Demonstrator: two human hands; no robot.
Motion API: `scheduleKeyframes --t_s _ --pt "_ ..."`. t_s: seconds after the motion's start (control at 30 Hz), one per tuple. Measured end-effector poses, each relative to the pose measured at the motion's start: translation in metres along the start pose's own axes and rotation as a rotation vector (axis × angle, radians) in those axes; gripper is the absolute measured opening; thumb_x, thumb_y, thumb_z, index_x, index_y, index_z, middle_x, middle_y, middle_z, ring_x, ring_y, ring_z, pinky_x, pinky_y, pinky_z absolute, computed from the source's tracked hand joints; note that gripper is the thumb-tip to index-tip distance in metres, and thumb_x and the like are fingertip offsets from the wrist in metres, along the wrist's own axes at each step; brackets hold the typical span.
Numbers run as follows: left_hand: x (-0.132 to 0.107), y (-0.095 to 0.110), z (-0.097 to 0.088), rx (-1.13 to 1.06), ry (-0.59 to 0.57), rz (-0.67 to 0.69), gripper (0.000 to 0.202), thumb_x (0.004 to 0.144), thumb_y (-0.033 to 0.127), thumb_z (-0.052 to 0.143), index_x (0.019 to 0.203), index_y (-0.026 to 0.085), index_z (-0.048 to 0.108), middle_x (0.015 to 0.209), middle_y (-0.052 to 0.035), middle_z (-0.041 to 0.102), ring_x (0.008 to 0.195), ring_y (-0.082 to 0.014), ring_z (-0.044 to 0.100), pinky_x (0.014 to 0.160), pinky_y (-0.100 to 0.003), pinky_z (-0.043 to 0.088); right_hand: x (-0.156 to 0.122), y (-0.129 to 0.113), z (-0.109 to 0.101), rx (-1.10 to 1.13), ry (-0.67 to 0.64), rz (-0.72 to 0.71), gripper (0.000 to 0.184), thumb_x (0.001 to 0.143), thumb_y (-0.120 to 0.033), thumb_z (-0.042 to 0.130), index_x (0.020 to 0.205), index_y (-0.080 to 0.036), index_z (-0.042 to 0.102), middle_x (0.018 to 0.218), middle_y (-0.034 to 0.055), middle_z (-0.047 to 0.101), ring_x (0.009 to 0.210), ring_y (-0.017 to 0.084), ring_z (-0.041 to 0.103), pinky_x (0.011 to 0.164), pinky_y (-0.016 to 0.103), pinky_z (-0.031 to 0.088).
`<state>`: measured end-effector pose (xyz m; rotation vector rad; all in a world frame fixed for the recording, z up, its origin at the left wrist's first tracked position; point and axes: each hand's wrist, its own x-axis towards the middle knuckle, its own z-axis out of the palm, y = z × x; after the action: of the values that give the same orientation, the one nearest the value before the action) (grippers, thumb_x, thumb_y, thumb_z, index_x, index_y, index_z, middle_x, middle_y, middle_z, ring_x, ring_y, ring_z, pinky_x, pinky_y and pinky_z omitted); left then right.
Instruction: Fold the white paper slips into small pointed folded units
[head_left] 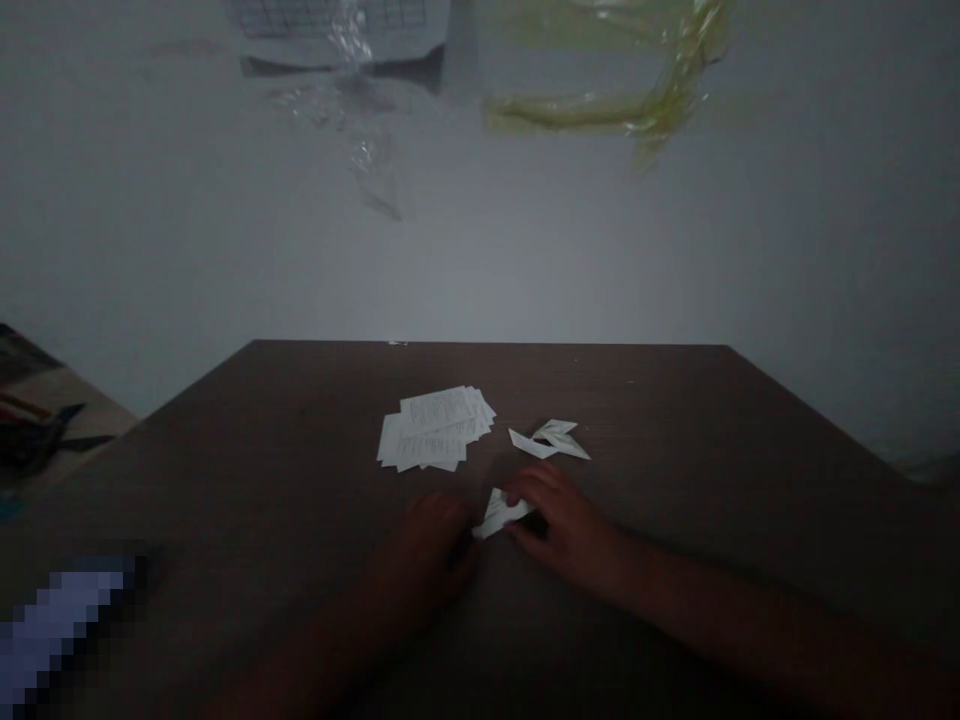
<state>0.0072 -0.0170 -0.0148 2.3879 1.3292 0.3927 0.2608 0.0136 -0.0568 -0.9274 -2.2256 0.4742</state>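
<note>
A small folded piece of white paper [499,513] lies on the dark brown table [675,420] between my two hands. My right hand [568,525] pinches its right end with fingers curled over it. My left hand [435,550] is closed against its left end, fingertips pressing the paper. Just beyond lies a stack of small printed paper slips [435,428], fanned out. To its right sit two or three folded paper pieces [551,439] with pointed ends.
The table's far edge meets a pale wall. Clear plastic sheets with yellowish tape [600,90] hang on the wall above. At the far left, dark tools lie on a lower surface [37,430]. A blurred patch sits at the lower left.
</note>
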Motion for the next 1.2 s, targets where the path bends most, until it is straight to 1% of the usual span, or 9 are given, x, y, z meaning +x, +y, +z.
scheduleKeyframes --t_s 0.17,0.33,0.43,0.6,0.73,0.83,0.9,1.0,1.2 --pt "0.003 0.000 -0.002 -0.012 0.007 0.007 0.017 0.101 0.010 0.059 0.098 0.022 0.071 0.107 -0.0070 0.078 0.102 -0.0280 0.070 0.096 -0.042 0.058 0.001 -0.002 -0.001 0.006 0.027 -0.011 0.037 0.087 -0.001 0.070 0.113 -0.025 0.064 0.110 0.0066 0.075 0.110 0.029 0.070 0.099 0.047 0.059" --pt "0.003 0.000 -0.003 0.012 0.041 0.018 0.021 0.101 0.011 0.061 0.101 0.026 0.076 0.112 -0.0081 0.078 0.107 -0.0302 0.072 0.095 -0.042 0.058 0.004 -0.002 -0.004 0.019 -0.019 -0.059 0.029 0.091 -0.002 0.070 0.106 -0.025 0.065 0.105 0.0049 0.074 0.106 0.028 0.069 0.098 0.045 0.058" --pt "0.004 -0.002 -0.002 0.029 0.042 0.019 0.020 0.101 0.011 0.064 0.107 0.025 0.077 0.116 -0.0090 0.078 0.113 -0.0309 0.072 0.099 -0.043 0.058 0.005 -0.001 -0.004 0.013 -0.001 -0.070 0.026 0.091 -0.001 0.071 0.103 -0.025 0.066 0.102 0.0043 0.073 0.103 0.027 0.069 0.095 0.043 0.058" --pt "0.006 -0.006 0.000 0.053 0.032 0.032 0.023 0.102 0.010 0.065 0.119 0.021 0.077 0.121 -0.0092 0.077 0.116 -0.0307 0.071 0.105 -0.047 0.059 0.005 0.000 -0.003 0.017 0.034 -0.075 0.023 0.094 -0.005 0.074 0.106 -0.025 0.069 0.108 0.0061 0.076 0.109 0.028 0.071 0.098 0.043 0.059" --pt "0.005 -0.011 0.002 0.052 0.038 0.045 0.026 0.103 0.012 0.066 0.125 0.022 0.076 0.124 -0.0089 0.077 0.118 -0.0302 0.071 0.107 -0.048 0.061 0.007 0.002 -0.003 0.051 0.030 -0.083 0.024 0.094 -0.003 0.071 0.101 -0.025 0.069 0.103 0.0038 0.077 0.104 0.025 0.072 0.095 0.041 0.060" --pt "0.006 -0.011 0.003 0.043 0.059 0.036 0.029 0.102 0.014 0.070 0.129 0.022 0.075 0.130 -0.0101 0.075 0.122 -0.0308 0.070 0.108 -0.049 0.061 0.007 0.003 -0.002 0.050 0.024 -0.063 0.024 0.094 -0.004 0.072 0.104 -0.025 0.070 0.106 0.0047 0.078 0.107 0.026 0.072 0.096 0.042 0.060" --pt "0.007 -0.009 0.002 0.025 0.088 0.023 0.030 0.101 0.015 0.073 0.130 0.022 0.074 0.134 -0.0104 0.074 0.124 -0.0310 0.070 0.109 -0.049 0.060 0.007 0.003 -0.002 0.047 0.021 -0.044 0.027 0.092 -0.003 0.071 0.108 -0.025 0.071 0.111 0.0064 0.077 0.111 0.027 0.072 0.099 0.044 0.061" --pt "0.011 -0.003 0.001 0.035 0.109 0.009 0.027 0.101 0.014 0.072 0.127 0.021 0.073 0.131 -0.0105 0.076 0.121 -0.0320 0.071 0.108 -0.049 0.060 0.006 0.001 -0.001 0.035 -0.002 -0.022 0.032 0.088 -0.003 0.071 0.112 -0.024 0.070 0.117 0.0083 0.076 0.117 0.029 0.071 0.104 0.047 0.061" --pt "0.015 -0.002 0.005 0.106 0.073 0.016 0.021 0.105 0.011 0.064 0.120 0.018 0.075 0.122 -0.0112 0.079 0.118 -0.0340 0.072 0.106 -0.051 0.059 0.006 -0.002 0.000 0.011 -0.031 -0.026 0.035 0.089 -0.003 0.067 0.115 -0.025 0.068 0.120 0.0089 0.074 0.119 0.029 0.070 0.105 0.048 0.062"
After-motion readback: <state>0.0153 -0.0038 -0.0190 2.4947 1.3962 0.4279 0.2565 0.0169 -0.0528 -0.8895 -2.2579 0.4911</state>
